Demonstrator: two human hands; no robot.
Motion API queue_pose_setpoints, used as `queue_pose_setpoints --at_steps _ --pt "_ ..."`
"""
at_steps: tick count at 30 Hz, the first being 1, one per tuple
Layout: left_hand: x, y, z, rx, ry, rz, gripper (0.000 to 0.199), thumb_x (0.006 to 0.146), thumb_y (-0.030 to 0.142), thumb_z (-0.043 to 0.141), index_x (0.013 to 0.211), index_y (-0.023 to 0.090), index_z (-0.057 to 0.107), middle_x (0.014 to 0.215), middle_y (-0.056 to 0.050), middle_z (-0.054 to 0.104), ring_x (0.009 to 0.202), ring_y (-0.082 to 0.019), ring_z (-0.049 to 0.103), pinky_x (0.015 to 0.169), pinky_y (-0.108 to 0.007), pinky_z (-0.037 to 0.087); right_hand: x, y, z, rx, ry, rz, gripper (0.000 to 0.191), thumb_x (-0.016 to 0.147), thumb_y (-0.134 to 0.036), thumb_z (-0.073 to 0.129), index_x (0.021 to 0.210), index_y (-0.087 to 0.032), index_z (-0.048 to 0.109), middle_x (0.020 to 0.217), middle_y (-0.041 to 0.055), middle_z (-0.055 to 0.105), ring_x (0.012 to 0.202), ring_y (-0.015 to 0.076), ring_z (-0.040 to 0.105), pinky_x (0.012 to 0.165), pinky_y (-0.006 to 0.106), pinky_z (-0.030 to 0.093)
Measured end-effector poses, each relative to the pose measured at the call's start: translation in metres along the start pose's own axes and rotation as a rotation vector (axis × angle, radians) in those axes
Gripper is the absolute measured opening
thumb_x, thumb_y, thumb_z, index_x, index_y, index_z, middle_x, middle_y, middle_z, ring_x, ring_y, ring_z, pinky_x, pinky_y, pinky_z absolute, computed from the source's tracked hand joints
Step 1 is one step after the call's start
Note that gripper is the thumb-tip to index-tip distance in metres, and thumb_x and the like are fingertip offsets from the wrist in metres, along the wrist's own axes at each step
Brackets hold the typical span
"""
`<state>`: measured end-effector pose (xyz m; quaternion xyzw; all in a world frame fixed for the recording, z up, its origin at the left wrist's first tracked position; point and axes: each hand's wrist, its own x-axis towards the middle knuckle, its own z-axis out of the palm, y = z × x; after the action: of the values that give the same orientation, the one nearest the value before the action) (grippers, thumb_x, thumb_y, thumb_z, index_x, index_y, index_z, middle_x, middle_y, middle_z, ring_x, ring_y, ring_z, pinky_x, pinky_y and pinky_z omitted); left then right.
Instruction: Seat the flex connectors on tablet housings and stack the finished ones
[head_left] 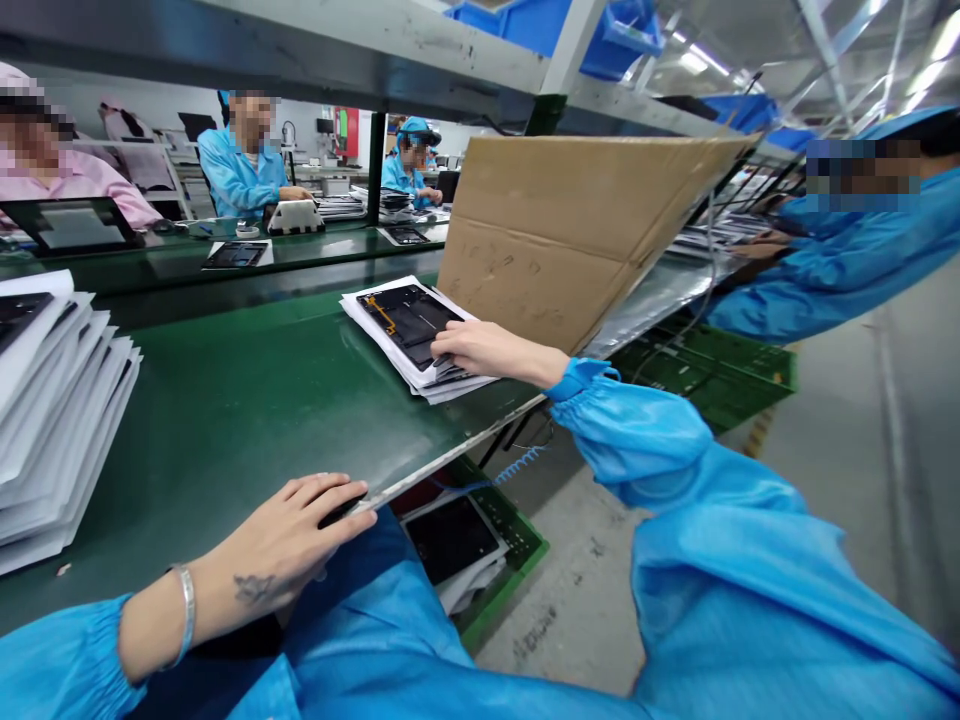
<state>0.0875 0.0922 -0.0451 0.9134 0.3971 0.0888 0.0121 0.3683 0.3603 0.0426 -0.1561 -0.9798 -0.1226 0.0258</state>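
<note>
My right hand (484, 350) reaches across to a small stack of white sheets (382, 340) with a black device panel (409, 318) on top. Its fingers are bent together at the panel's near right corner; what they pinch is too small to make out. The panel carries an orange strip along its left side. My left hand (289, 540) rests at the front edge of the green table (247, 400), fingers curved over a small dark object (339, 512) only partly visible beneath them.
A tall stack of white sheets (60, 420) stands at the left. Behind the small stack leans a cardboard sheet (555, 240). Below the table edge is a green crate (517, 560) holding another dark panel (450, 535). Several people sit across the line and at the right.
</note>
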Motion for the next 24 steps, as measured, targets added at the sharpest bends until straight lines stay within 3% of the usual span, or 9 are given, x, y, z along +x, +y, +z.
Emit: queue_pose_setpoints --at_steps 6,9,12,14,16,21,24 --pt "-0.003 0.002 0.002 -0.094 -0.004 -0.019 0.053 0.095 0.013 0.045 0.145 0.032 0.046 0.153 -0.006 0.047 0.140 -0.028 0.045 0.110 -0.048 0.047 0.001 0.003 0.006 0.058 0.098 -0.025 0.015 0.084 -0.008 0.054 0.082 -0.020 0.061 0.082 0.0051 0.063 0.081 0.0190 0.049 0.066 0.030 0.030" --pt "0.010 -0.010 -0.008 -0.508 0.122 -0.205 0.038 0.099 0.031 0.051 0.137 0.031 0.056 0.147 -0.005 0.054 0.137 -0.026 0.048 0.118 -0.046 0.040 0.004 0.010 -0.002 0.124 0.220 0.020 0.014 0.089 -0.012 0.050 0.086 -0.020 0.062 0.088 0.0057 0.062 0.085 0.0183 0.052 0.070 0.028 0.033" --pt "0.049 -0.037 -0.025 -1.001 0.356 -0.541 0.044 0.091 0.053 0.064 0.120 0.020 0.067 0.127 -0.011 0.067 0.112 -0.026 0.066 0.108 -0.043 0.051 0.009 0.018 -0.017 0.184 0.376 0.091 0.014 0.095 -0.023 0.047 0.093 -0.019 0.060 0.093 0.0073 0.061 0.087 0.0188 0.052 0.075 0.028 0.037" --pt "0.088 -0.058 -0.035 -1.134 0.394 -0.610 0.060 0.089 0.063 0.060 0.122 0.014 0.062 0.116 -0.017 0.070 0.093 -0.025 0.072 0.091 -0.041 0.059 0.012 0.019 -0.021 0.213 0.439 0.105 0.016 0.097 -0.027 0.046 0.093 -0.018 0.059 0.091 0.0070 0.061 0.085 0.0188 0.052 0.077 0.029 0.038" --pt "0.130 -0.075 -0.043 -1.276 0.391 -0.628 0.064 0.090 0.066 0.057 0.122 0.010 0.059 0.113 -0.021 0.071 0.092 -0.025 0.074 0.087 -0.038 0.061 0.013 0.015 -0.019 0.232 0.458 0.089 0.014 0.095 -0.024 0.047 0.091 -0.019 0.059 0.090 0.0065 0.060 0.084 0.0187 0.052 0.076 0.028 0.038" --pt "0.214 -0.093 -0.046 -1.421 0.477 -0.700 0.045 0.098 0.053 0.055 0.111 0.011 0.063 0.102 -0.012 0.071 0.088 -0.018 0.071 0.081 -0.034 0.060 0.011 -0.008 0.003 0.241 0.451 0.025 0.015 0.088 -0.012 0.049 0.084 -0.020 0.061 0.085 0.0060 0.060 0.083 0.0197 0.051 0.074 0.029 0.037" --pt "0.222 -0.092 -0.048 -1.377 0.564 -0.790 0.030 0.097 0.040 0.061 0.108 0.012 0.064 0.100 -0.006 0.069 0.084 -0.015 0.067 0.077 -0.034 0.059 0.005 -0.028 0.011 0.268 0.503 0.027 0.015 0.090 -0.013 0.051 0.083 -0.019 0.062 0.083 0.0063 0.062 0.081 0.0200 0.051 0.074 0.031 0.039"
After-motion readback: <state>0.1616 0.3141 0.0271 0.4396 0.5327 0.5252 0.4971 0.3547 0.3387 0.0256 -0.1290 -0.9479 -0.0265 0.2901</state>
